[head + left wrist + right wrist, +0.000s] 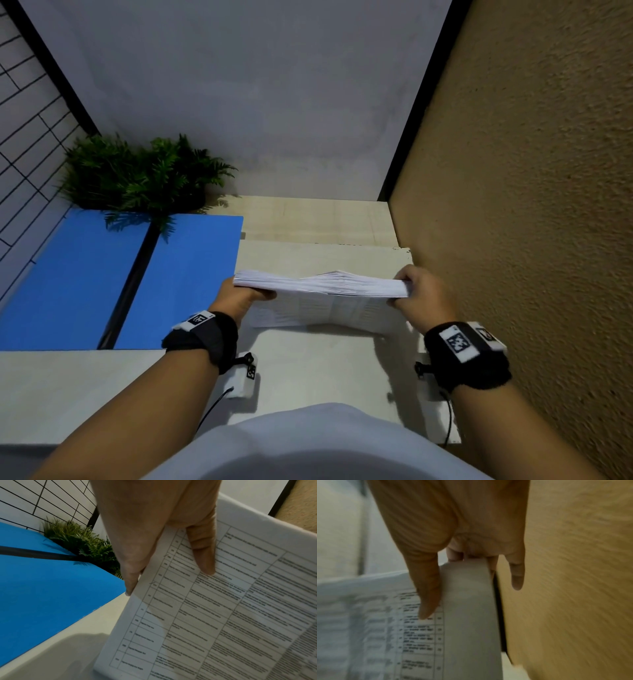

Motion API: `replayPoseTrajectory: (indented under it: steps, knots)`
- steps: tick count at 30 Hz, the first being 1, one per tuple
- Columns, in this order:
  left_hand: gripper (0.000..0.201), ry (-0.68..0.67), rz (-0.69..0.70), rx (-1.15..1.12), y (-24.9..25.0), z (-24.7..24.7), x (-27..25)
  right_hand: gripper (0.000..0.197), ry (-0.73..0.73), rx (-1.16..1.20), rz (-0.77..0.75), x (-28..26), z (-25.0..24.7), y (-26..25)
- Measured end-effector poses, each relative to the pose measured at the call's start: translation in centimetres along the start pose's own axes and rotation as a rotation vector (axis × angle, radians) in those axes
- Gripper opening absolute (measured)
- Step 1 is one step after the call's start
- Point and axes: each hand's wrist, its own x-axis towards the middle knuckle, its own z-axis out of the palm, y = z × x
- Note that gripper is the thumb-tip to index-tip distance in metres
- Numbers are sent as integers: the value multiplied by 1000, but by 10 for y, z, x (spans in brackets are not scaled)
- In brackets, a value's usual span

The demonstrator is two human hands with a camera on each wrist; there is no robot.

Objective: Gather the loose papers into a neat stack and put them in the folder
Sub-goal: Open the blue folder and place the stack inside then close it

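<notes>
A thick stack of printed white papers stands on its long edge on the table, upright between my hands. My left hand grips its left end, thumb on the near printed sheet. My right hand grips the right end, thumb on the near face of the papers. The top edges of the sheets are uneven, with a bulge near the middle. A blue folder lies open flat on the table to the left, its dark spine running front to back.
A green fern plant sits at the back left, overhanging the folder's far edge. A brown textured wall stands close on the right, almost against my right hand. A white wall is behind the pale table.
</notes>
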Motion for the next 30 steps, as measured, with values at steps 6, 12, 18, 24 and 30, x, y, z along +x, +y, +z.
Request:
replayPoseTrajectory:
  steps: [6,12,18,24,30]
  knots:
    - [35,3,-22,10,0,6,2,30,-218,-492,-337,4,31,-70]
    - [25,73,85,63,0,-42,13,23,-195,-409,-376,12,25,-85]
    - [51,540,-204,710,-58,-203,45,10,-126,334,-54,24,29,-81]
    - [54,416,-379,1104,-97,-245,38,20,-144,865,189,7,61,-110]
    - [25,169,-214,1276,-101,-222,4,31,-183,990,291,2,94,-117]
